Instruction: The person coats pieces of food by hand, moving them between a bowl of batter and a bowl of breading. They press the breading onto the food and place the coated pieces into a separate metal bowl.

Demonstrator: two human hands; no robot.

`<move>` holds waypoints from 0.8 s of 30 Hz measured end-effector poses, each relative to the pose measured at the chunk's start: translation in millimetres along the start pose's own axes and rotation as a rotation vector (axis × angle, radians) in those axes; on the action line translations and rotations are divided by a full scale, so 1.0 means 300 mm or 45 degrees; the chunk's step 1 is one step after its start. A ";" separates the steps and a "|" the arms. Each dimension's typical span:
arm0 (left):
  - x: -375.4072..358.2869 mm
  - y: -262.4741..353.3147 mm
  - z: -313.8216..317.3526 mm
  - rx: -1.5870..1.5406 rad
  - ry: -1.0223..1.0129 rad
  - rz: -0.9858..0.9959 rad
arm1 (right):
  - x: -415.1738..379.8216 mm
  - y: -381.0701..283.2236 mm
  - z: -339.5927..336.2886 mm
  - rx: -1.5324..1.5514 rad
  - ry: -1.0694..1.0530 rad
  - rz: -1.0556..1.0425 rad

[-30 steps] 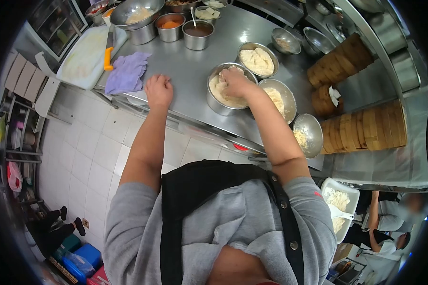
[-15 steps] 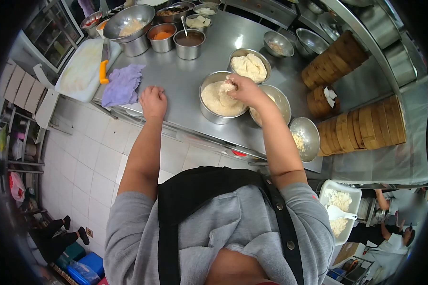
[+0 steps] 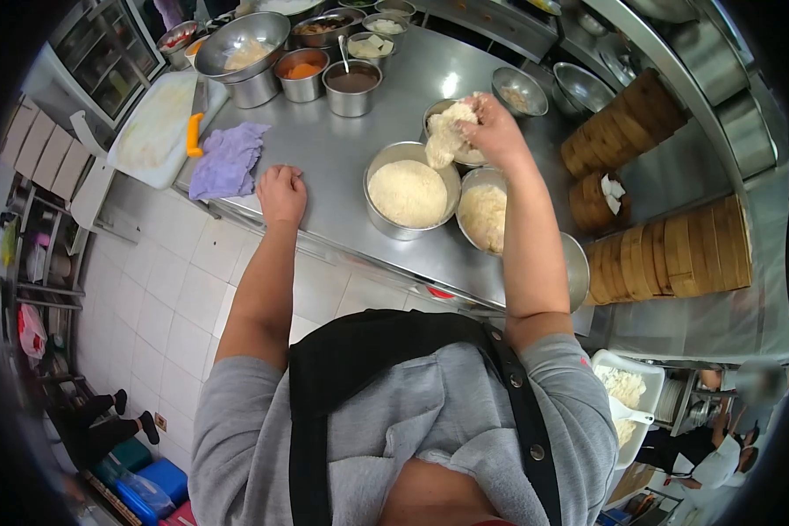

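My right hand (image 3: pixel 498 131) is closed on a soft, sticky lump of pale dough-like mixture (image 3: pixel 445 138). The lump droops from my fingers over the back metal bowl (image 3: pixel 430 118). Just in front stands a metal bowl (image 3: pixel 370 203) holding a pale, crumbly heap (image 3: pixel 408 193). Beside it, partly under my right forearm, another bowl holds a yellowish mixture (image 3: pixel 482 215). My left hand (image 3: pixel 280 195) rests with curled fingers at the counter's front edge, right of a purple cloth (image 3: pixel 228 160), and nothing shows in it.
Metal pots of ingredients, one a brown sauce (image 3: pixel 352 81) with a spoon, line the back left. A knife (image 3: pixel 195 131) lies by a white cutting board (image 3: pixel 153 131). Bamboo steamers (image 3: pixel 671 250) stack on the right. A white tub (image 3: pixel 649 373) is lower right, near other people.
My right hand has moved from the front bowl up and right to the back bowl, and now lifts a large lump of the mixture. My left hand stays at the counter edge.
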State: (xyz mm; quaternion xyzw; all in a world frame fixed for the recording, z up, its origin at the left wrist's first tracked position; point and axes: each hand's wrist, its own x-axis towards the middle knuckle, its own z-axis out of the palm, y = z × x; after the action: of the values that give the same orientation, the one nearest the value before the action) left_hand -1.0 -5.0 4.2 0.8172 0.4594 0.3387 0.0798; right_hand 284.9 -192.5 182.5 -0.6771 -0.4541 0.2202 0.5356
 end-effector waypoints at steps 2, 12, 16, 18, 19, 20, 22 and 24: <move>0.000 -0.004 0.004 -0.002 0.056 0.039 | 0.042 -0.012 -0.022 -0.003 0.096 0.049; -0.001 0.000 0.002 -0.021 0.081 0.044 | 0.262 0.293 0.009 0.027 0.484 0.109; -0.001 0.006 -0.008 -0.034 0.077 0.039 | 0.291 0.370 -0.016 -0.247 0.540 0.150; -0.001 0.006 -0.007 -0.032 0.072 0.040 | 0.269 0.340 -0.038 -0.442 0.547 0.182; 0.000 0.003 -0.005 -0.028 0.073 0.043 | 0.267 0.319 -0.049 -0.547 0.508 0.190; 0.000 0.002 -0.004 -0.024 0.075 0.047 | 0.264 0.297 -0.063 -0.651 0.470 0.196; 0.000 0.001 -0.004 -0.024 0.093 0.060 | 0.267 0.302 -0.089 -0.790 0.419 0.199; 0.000 0.002 -0.005 -0.030 0.098 0.065 | 0.273 0.308 -0.108 -0.858 0.396 0.191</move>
State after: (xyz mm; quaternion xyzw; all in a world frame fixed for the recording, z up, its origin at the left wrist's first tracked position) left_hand -1.5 -5.5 5.4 0.8141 0.4371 0.3772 0.0633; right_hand 385.4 -141.2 123.0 -0.8720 -0.3635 -0.0085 0.3277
